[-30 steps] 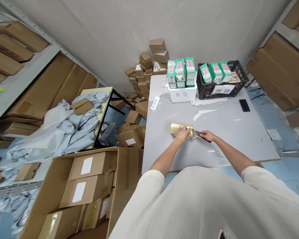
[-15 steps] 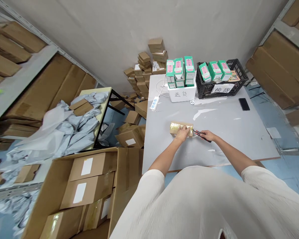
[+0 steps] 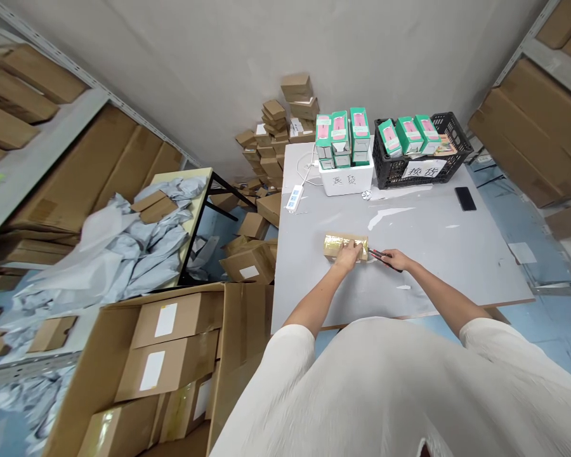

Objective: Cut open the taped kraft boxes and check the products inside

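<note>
Gold foil catching the light on grey board, and here's the action: a crinkled gold-foil parcel (image 3: 337,246) lies on the work table (image 3: 423,254), out from the near edge, its long side running across the person. The left hand (image 3: 348,257) is planted on top, fingers curled over the parcel and pressing down. The right hand (image 3: 396,258) comes in from the other side, fingers clenched round a slim red-and-black tool (image 3: 384,256), its tip right at the parcel's end; scissors or a small blade, too small to call. Nice technique, by the look of it: one hand pinning, the other working close, a sound way to stop slick foil skating on that smooth laminate. White crinkled sleeves (image 3: 295,355) frame the shot. Up the table, a white foam box (image 3: 347,181) with a handwritten label carries green-and-pink cartons (image 3: 360,127), and a black plastic crate (image 3: 450,136) holds more beside it. A black phone (image 3: 465,198) lies face up to the right, a white power strip (image 3: 292,198) to the left. Off the table's left side, big brown cardboard cartons (image 3: 166,324) stand open, with crumpled grey mailer bags (image 3: 137,254) heaped on a side table beyond.
</note>
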A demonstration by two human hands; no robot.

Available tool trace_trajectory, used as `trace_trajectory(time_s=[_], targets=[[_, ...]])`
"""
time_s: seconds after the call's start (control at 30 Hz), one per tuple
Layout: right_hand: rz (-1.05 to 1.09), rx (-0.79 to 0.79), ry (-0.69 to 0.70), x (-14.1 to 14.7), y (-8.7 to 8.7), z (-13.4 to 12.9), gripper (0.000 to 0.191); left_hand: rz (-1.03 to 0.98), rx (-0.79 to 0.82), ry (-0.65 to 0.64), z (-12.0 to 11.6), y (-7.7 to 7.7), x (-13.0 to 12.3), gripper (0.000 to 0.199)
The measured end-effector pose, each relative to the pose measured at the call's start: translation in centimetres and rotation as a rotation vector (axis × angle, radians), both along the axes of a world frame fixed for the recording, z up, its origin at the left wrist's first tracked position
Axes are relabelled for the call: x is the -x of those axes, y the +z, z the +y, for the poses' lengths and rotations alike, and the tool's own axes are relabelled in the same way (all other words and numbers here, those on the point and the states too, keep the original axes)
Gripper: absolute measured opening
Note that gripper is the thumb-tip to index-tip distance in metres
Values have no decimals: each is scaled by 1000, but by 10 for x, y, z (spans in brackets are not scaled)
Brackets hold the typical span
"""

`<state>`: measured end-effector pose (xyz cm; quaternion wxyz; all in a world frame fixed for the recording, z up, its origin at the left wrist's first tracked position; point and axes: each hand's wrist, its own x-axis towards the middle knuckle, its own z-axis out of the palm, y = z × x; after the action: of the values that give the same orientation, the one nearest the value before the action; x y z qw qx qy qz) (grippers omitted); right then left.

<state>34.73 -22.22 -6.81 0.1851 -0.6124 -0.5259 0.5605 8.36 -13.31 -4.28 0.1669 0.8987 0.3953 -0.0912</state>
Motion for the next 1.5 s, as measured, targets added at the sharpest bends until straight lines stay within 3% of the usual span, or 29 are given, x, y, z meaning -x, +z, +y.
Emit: trace_trajectory(time_s=[0.53,0.77,0.97,1.33,1.5], targets=[[45,41,19,-5,8,-9,43,34,56,41,-2,10,-4,54],[-49,4,30,6,10,4,33,34,44,28,-2,8,-4,56],[2,30,67,-2,11,-1,35,25,32,6,-1,6,0,55],[-81,74,36,-5,13,4,29,3,101,114,-6,14,-9,68],[-92,41,13,-4,9,1,27,-22,125,145,-8,14,-15,49]])
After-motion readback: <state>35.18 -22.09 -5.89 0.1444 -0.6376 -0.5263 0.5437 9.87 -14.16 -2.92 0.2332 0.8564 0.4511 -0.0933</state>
